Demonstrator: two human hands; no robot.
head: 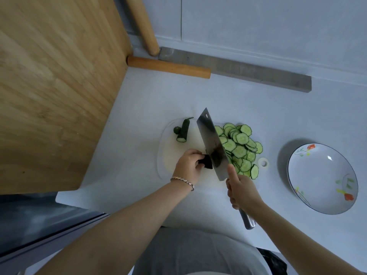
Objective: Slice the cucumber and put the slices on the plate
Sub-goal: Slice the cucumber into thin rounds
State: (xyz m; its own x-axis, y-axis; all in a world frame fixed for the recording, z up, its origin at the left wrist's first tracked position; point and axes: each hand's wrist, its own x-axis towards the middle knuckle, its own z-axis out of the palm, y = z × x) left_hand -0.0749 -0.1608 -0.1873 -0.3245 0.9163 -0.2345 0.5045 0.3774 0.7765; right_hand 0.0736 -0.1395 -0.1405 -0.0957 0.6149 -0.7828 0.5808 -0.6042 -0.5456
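Observation:
On a white cutting board point(168, 155) my left hand point(188, 165) pinches a short dark cucumber stub point(206, 161) against the board. My right hand point(241, 192) grips the handle of a cleaver point(213, 145), whose blade stands on edge against the stub's right end, my forefinger along the blade. A heap of several green cucumber slices point(241, 147) lies right of the blade. Two cut-off cucumber end pieces point(182, 131) rest at the board's far left. The white flowered plate point(321, 178) sits empty to the right.
A large wooden board point(55, 86) leans at the left. Two wooden rolling pins point(168, 67) and a grey metal bar point(238, 69) lie at the back by the wall. The counter's front edge is near my body.

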